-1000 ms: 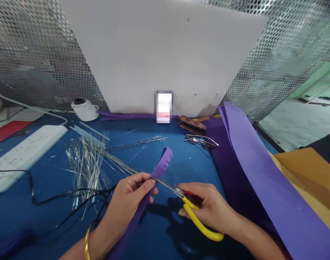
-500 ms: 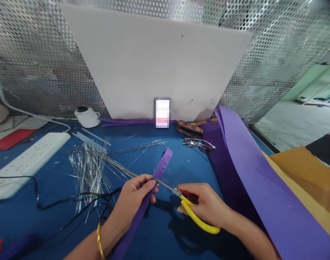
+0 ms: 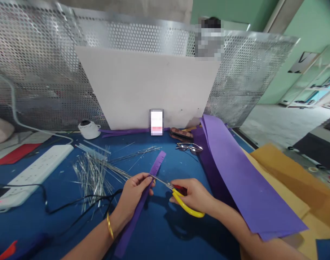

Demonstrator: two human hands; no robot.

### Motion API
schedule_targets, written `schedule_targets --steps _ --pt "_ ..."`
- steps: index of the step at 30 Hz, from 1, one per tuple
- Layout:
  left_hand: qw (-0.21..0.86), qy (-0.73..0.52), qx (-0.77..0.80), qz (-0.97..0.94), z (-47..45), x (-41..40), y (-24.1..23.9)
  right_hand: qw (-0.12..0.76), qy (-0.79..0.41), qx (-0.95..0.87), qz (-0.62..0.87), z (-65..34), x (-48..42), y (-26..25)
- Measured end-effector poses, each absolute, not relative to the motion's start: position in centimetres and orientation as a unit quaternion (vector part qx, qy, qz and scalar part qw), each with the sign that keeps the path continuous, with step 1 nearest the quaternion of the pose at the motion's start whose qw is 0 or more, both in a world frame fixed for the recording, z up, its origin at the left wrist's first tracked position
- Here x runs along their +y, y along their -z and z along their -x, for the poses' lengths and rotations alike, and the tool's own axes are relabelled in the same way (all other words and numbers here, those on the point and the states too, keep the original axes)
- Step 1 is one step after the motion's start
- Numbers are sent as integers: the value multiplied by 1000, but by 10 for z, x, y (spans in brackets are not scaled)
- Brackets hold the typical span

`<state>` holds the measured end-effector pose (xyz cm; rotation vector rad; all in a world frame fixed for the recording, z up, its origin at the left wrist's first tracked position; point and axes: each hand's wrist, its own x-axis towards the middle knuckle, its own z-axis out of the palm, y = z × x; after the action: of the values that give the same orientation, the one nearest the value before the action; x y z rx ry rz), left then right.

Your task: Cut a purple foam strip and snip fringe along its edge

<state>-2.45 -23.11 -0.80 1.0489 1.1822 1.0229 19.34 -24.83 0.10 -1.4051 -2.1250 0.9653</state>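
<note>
My left hand (image 3: 133,193) pinches a long purple foam strip (image 3: 157,167) with a fringed edge, thumb and fingers closed on it near the cut. My right hand (image 3: 194,196) grips yellow-handled scissors (image 3: 185,206), whose blades reach left to the strip just beside my left fingertips. The strip runs from the table's middle down past my left wrist, which wears a gold bangle (image 3: 109,226). Both hands hover low over the blue table (image 3: 59,224).
Thin silver wires (image 3: 91,173) lie scattered left of my hands, with black cables (image 3: 73,206) and a white power strip (image 3: 32,173). Purple foam sheets (image 3: 235,177) and tan sheets (image 3: 289,180) lie right. A white board (image 3: 148,86), perforated metal screen, glasses (image 3: 189,147) and a small white cup (image 3: 88,129) stand behind.
The view has tilted up and pulled back, showing more of the screen and room. My hands keep their hold on the strip and scissors, the blades still at the strip.
</note>
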Motion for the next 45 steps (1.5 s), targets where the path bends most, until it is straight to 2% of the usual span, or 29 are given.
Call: schedule_targets --steps 8,18,28,33,37,45 --pt "589 -448 499 -452 18 -216 -17 221 -301 -776 509 -197 -237 -9" --pt "596 -481 480 -428 23 -190 -55 201 -267 -819 465 -202 -202 -76" --pt "625 -450 450 -452 24 -188 -56 203 -223 -775 556 -185 -238 -65" --pt "630 -456 444 -445 32 -189 -67 170 -204 -776 573 -177 -242 -98" --pt "604 -511 463 -398 50 -181 -80 176 -231 -806 516 -162 -212 -122" --pt "555 -574 494 -344 71 -164 -84 209 -291 -821 444 -138 -163 -94"
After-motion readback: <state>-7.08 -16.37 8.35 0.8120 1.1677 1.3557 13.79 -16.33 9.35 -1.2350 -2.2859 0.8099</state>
